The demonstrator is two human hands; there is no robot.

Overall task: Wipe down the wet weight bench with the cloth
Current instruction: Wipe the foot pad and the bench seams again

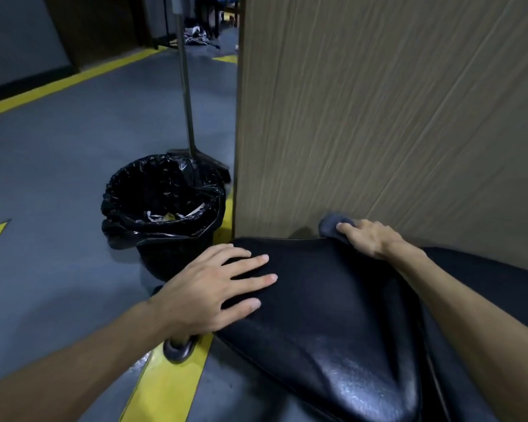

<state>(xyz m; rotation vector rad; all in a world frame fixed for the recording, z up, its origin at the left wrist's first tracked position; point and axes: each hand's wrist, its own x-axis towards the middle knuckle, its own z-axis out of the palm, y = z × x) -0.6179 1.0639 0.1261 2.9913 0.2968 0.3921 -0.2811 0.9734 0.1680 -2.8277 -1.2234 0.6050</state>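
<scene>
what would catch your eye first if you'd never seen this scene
The two bare hands on the glossy black bench pad: the left hand lies flat with straight fingers on its left edge, while the right hand grips a dark grey cloth at the far edge, against a wood-grain panel. Left of the pad stands a bin lined with a black bag, on a grey floor with yellow stripes.

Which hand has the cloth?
The right hand, at the bench pad's far edge, grips the grey cloth. The left hand lies flat, holding nothing.
</scene>
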